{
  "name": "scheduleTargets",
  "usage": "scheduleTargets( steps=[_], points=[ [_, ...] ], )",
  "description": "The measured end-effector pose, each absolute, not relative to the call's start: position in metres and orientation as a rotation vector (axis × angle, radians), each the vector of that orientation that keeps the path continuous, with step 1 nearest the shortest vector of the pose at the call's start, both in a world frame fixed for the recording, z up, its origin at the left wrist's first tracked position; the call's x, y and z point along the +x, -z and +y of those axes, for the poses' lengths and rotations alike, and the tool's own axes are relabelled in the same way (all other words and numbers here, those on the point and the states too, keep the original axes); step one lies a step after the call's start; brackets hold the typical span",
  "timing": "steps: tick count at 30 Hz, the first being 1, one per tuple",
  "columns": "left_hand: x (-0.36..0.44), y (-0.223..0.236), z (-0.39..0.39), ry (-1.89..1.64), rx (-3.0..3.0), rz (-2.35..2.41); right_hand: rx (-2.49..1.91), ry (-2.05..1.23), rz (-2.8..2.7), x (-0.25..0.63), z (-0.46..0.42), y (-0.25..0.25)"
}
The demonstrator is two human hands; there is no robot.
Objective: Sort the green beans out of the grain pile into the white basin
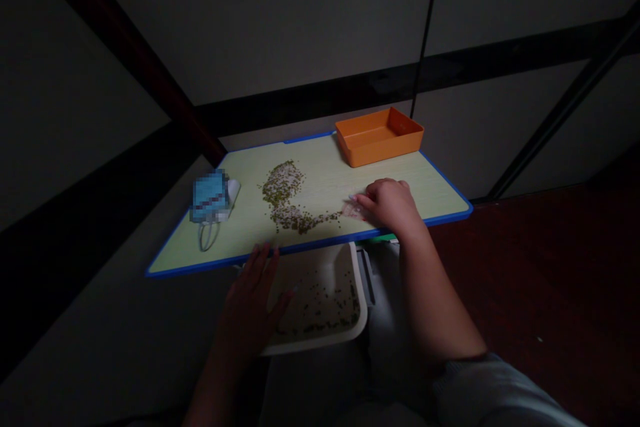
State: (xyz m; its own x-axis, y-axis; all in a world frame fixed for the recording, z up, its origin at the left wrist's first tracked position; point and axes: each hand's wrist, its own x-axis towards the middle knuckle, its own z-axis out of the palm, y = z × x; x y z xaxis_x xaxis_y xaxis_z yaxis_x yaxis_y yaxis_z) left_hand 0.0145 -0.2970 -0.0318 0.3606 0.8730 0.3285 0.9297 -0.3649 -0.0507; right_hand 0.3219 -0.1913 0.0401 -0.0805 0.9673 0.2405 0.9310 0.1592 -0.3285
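A small pale-green table (430, 190) with a blue rim carries a scattered trail of small greenish and whitish grains (287, 197). My right hand (390, 203) rests on the tabletop at the right end of that trail, fingers curled and pressed together over a few grains. Below the front edge, a white tray (357, 320) with some grains in it sits on my lap. My left hand (253, 300) holds the tray's left rim, fingers stretched up to the table's edge.
An empty orange box (380, 137) stands at the table's far right corner. A blue pouch with a white cord (213, 203) lies on the left part. Dark floor spreads to the right, pale wall panels with dark beams behind.
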Motion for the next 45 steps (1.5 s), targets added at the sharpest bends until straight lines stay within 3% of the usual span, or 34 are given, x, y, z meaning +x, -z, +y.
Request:
scheduleTargets(
  steps=[17,32,45],
  points=[
    [0.017,0.029,-0.298,0.359,-2.385,-1.634,-1.763,-0.204,-1.937,0.329,-0.191,-0.036],
    [0.016,0.03,-0.298,0.361,-2.381,-1.639,-2.048,0.1,-1.741,0.342,-0.176,-0.031],
    [0.016,0.03,-0.298,0.37,-2.388,-1.613,-1.827,-0.01,-1.887,0.318,-0.177,-0.031]
  ],
)
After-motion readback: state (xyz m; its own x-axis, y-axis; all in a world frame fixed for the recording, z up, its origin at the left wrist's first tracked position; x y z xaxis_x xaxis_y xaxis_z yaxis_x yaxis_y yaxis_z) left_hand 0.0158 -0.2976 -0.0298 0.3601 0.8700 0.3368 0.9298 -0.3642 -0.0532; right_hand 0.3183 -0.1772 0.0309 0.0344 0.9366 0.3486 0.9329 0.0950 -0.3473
